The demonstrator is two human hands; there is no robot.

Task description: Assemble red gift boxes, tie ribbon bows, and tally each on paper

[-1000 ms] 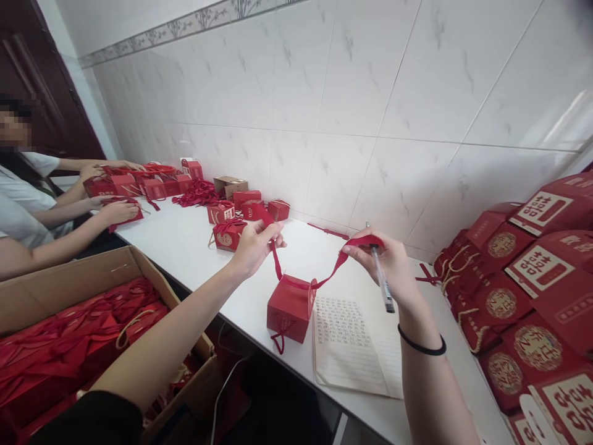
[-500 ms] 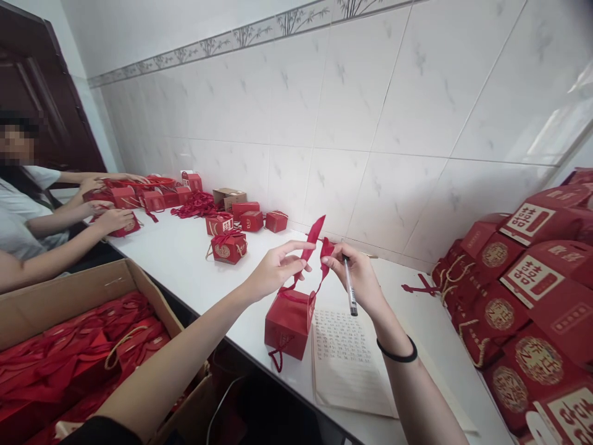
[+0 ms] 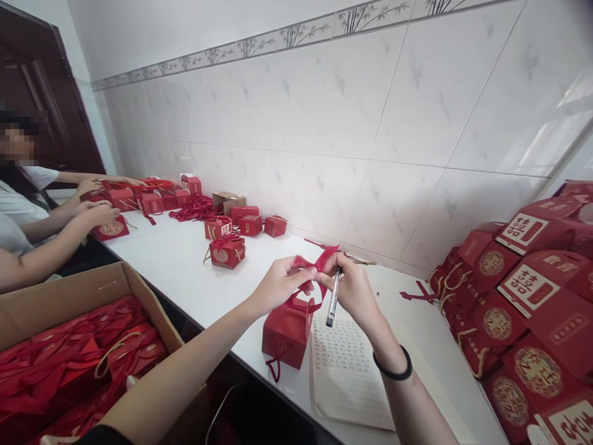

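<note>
A red gift box with a dark red cord loop stands upright near the table's front edge. From its top rises a red ribbon, whose two ends cross above the box. My left hand pinches the ribbon between thumb and fingers. Fingers closed, my right hand grips the ribbon close to the left fingertips and also keeps a pen tucked in it, pointing down. Beneath the right hand lies a notebook with handwritten rows.
Red boxes are piled at the right. An open carton of red boxes stands front left. Several finished-looking boxes and a heap of ribbons sit farther back. At the far left, co-workers' hands handle boxes.
My hands have come together, bringing the separate ribbon ends into a crossing above the box. The pen tilts more to the left. A co-worker's hand has shifted slightly left.
</note>
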